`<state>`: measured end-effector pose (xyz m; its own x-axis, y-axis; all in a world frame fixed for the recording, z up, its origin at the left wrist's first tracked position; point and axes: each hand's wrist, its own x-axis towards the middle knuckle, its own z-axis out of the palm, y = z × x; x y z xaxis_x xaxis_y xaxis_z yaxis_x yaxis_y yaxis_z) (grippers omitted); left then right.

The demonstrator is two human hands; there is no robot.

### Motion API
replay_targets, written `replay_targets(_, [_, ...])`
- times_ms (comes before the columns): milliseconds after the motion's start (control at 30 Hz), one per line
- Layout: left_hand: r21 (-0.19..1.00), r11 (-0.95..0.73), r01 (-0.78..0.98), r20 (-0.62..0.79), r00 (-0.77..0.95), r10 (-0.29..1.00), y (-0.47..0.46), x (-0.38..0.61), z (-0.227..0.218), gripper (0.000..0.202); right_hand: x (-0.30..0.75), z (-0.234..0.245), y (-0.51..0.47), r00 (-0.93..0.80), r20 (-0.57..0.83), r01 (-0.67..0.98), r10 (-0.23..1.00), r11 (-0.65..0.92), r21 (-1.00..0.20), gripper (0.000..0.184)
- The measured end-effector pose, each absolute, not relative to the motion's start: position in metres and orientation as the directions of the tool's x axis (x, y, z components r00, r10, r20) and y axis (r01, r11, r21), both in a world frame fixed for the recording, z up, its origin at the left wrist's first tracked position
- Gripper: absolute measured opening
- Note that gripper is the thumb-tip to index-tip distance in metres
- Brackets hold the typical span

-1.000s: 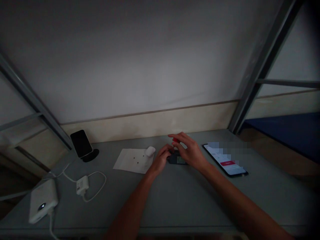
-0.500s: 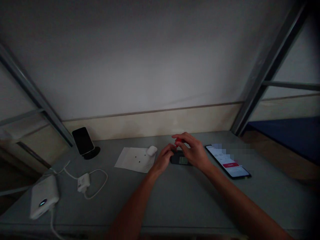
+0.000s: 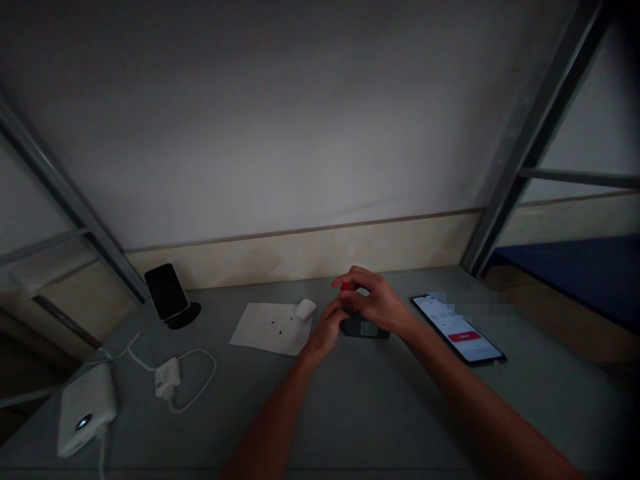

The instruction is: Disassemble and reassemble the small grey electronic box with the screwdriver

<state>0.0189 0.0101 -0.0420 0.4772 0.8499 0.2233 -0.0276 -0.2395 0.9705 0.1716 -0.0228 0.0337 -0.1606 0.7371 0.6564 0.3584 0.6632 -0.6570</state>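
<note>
My right hand (image 3: 374, 300) pinches a small red-handled screwdriver (image 3: 345, 287) from above, its fingers curled around the handle. The screwdriver stands roughly upright over the left end of a dark, flat phone-like device (image 3: 367, 329) with a pale greenish patch on it. My left hand (image 3: 326, 330) is closed at that same end, its fingertips close to the screwdriver's lower part and the device's edge. The hands hide the screwdriver's tip. Left of them is a sheet of white paper (image 3: 255, 331) with several tiny black pieces on it.
A small white rounded case (image 3: 305, 309) sits on the paper's corner. To the right lies a lit phone (image 3: 457, 330). At left are a dark-screened device on a stand (image 3: 167, 292), a white adapter with cable (image 3: 167, 377) and a white power bank (image 3: 87, 410). A wall rises behind the table.
My right hand and the screwdriver have shifted slightly left, closer to my left hand. More of the dark device's right end shows. The whole view has moved slightly.
</note>
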Motion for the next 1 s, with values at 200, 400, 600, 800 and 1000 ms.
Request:
replay_targets(200, [0.949, -0.313, -0.029, 0.282, 0.52, 0.806, 0.005, 0.02, -0.035, 0.013, 0.174, 0.021, -0.026, -0.059, 0.692, 0.365, 0.719, 0.661, -0.656, 0.021])
replay_targets(400, [0.626, -0.675, 0.391, 0.47, 0.501, 0.726, -0.003, -0.005, 0.011, 0.018, 0.196, 0.01, -0.017, 0.279, 0.588, 0.13, 0.759, 0.577, -0.806, 0.025])
replay_targets(600, [0.377, -0.272, 0.885, 0.128, 0.241, 0.962, 0.02, -0.086, 0.027, 0.012, 0.216, -0.004, -0.003, 0.338, 0.549, 0.115, 0.764, 0.545, -0.83, 0.03])
replay_targets(800, [0.399, -0.241, 0.885, -0.202, 0.341, 0.918, 0.037, -0.131, 0.006, 0.025, 0.219, -0.011, 0.002, 0.32, 0.541, 0.157, 0.778, 0.52, -0.84, 0.031])
replay_targets(1000, [0.44, -0.259, 0.86, -0.213, 0.38, 0.9, 0.036, -0.13, 0.009, 0.021, 0.224, -0.005, 0.001, 0.219, 0.517, 0.162, 0.827, 0.492, -0.856, 0.033])
